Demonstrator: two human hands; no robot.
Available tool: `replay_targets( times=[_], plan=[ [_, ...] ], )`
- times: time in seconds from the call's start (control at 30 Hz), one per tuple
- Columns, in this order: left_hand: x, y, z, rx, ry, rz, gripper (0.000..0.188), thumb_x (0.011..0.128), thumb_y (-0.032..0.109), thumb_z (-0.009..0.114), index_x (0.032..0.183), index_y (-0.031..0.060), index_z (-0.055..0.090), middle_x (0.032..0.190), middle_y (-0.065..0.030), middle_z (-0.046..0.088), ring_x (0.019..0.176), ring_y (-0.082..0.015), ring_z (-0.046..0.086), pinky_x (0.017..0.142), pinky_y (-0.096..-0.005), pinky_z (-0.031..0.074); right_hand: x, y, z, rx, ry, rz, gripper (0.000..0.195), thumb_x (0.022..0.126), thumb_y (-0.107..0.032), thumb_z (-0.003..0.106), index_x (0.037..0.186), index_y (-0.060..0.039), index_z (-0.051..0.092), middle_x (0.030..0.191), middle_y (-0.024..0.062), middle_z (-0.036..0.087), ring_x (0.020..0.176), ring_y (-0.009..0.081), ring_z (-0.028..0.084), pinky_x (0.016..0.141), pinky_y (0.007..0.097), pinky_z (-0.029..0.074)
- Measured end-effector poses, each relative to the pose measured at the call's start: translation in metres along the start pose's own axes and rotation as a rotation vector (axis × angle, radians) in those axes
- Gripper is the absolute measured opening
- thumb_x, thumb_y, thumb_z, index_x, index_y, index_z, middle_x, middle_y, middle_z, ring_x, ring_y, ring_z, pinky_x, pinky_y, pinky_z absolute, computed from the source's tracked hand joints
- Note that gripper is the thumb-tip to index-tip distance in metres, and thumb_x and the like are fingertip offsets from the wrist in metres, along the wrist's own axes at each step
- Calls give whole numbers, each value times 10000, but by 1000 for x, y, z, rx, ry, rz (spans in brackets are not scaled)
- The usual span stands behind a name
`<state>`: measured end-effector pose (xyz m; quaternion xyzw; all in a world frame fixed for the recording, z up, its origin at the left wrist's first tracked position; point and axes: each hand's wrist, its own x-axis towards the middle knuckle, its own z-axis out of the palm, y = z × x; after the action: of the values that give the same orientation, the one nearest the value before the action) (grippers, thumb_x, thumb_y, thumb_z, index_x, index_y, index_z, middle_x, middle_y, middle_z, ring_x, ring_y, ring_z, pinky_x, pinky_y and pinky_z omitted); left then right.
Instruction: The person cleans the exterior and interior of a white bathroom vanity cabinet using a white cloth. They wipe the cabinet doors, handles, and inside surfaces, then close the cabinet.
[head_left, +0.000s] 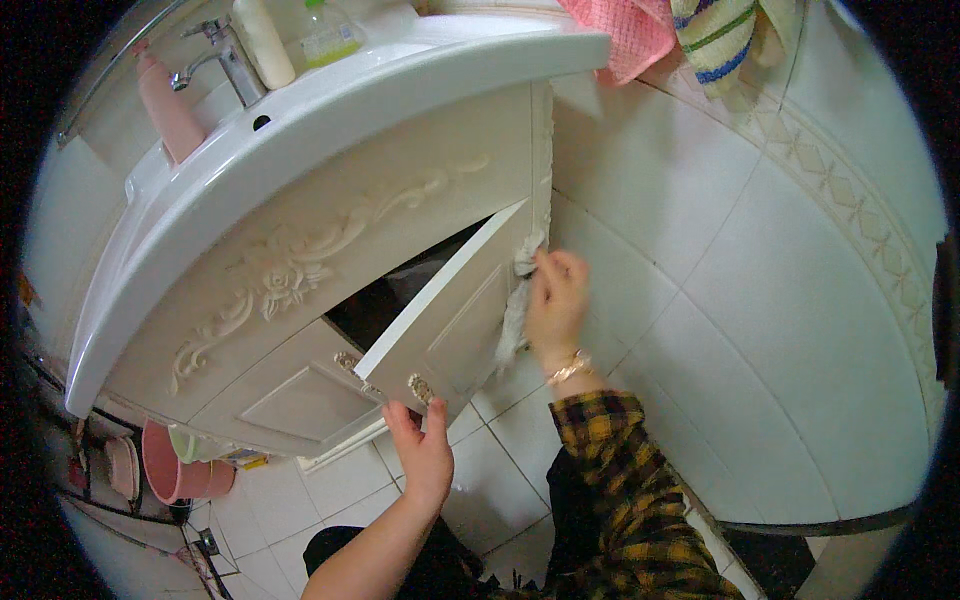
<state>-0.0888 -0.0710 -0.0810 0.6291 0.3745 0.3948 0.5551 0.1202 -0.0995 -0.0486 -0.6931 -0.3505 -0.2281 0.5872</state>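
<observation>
My left hand grips the free edge of a cream cabinet door, just below its ornate metal handle. The door stands ajar, and a dark gap shows the cabinet's interior. In my right hand is a white cloth, pressed to the door's hinge side near the cabinet's right edge. Part of the cloth hangs down below my fingers. The second cabinet door is closed, with its own handle. Carved floral relief decorates the panel above both doors.
A white washbasin tops the cabinet, with a chrome faucet, a pink pump bottle and other bottles. Towels hang at upper right beside the tiled wall. A pink bucket stands on the floor at lower left.
</observation>
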Motion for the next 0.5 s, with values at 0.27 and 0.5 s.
replay_targets(
  times=[0.27,0.5],
  plan=[
    [3,2,3,-35,-4,48,306,922,57,565,1198,34,436,1124,-67,420,1080,-178,466,953,-309,383,-29,-11,8,60,-37,-231,293,837,0,591,1116,-44,671,1056,117,555,989,311,522,901,390,433],
    [-3,4,-1,-283,-22,-27,330,941,57,517,1258,43,427,1160,-57,526,1087,-165,490,966,-309,379,-58,-39,36,215,135,135,231,843,-41,612,1071,-40,650,1080,101,541,1026,301,512,919,415,417]
  ],
)
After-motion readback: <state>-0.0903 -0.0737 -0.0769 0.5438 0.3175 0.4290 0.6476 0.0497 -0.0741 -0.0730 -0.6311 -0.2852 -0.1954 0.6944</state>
